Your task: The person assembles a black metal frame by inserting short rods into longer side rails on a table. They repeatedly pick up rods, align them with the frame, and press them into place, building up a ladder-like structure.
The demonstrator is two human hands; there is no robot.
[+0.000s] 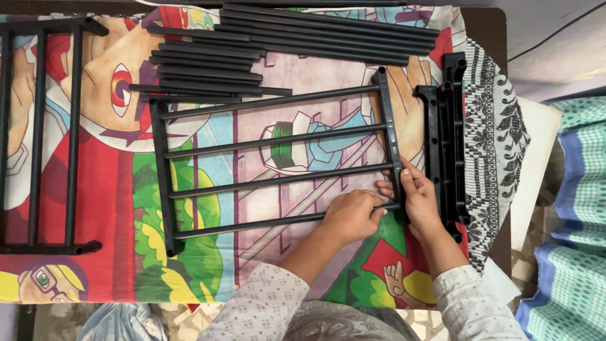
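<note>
The left hand (355, 216) is curled over the right end of the lowest black rod (252, 225) of a black rack frame (278, 161), fingers wrapped round the rod just where it meets the frame's right side bar (391, 136). The right hand (418, 199) grasps the lower part of that same side bar, thumb and fingers pressed on it from the right, so the two hands all but touch at the frame's lower right corner.

The rack frame lies flat in the middle of the surface, on a bright cartoon-printed cloth (101, 189). It has four rods running across between the right side bar and a matching left side bar (161, 177). Both sleeves (265, 303) are pale with a small print.

Just right of the frame, beside the right hand, lie more black side bars (451, 126) stacked together, with holes along them. Beyond the frame's far edge lies a heap of loose black rods (208, 66), shorter ones to the left and longer ones (328, 31) to the right. Well to the left of the frame sits a second assembled black rack (38, 136), partly cut off by the picture's edge. Right of the spare side bars, a black-and-white patterned cloth (499, 126) hangs over the edge of the surface, and further right a blue-green checked fabric (577, 208) shows.
</note>
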